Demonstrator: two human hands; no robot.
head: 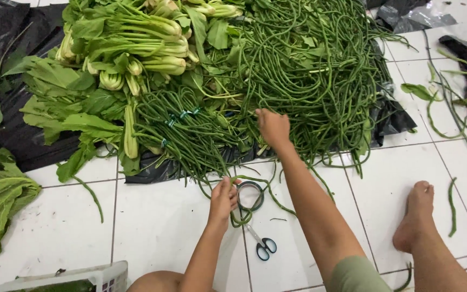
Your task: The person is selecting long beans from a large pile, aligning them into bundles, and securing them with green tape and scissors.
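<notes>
Beans, long and green, lie in a big loose heap on black plastic sheeting spread across the far part of the white tiled floor. Your right hand reaches into the near edge of that heap, fingers curled down among the pods; whether it grips any, you cannot tell. Your left hand, nearer you, is closed on a few bean strands beside a roll of green tape lying on the tiles. Scissors lie just this side of the tape. Tied bean bundles and leafy greens fill the sheeting's left part. Your bare foot rests at right.
</notes>
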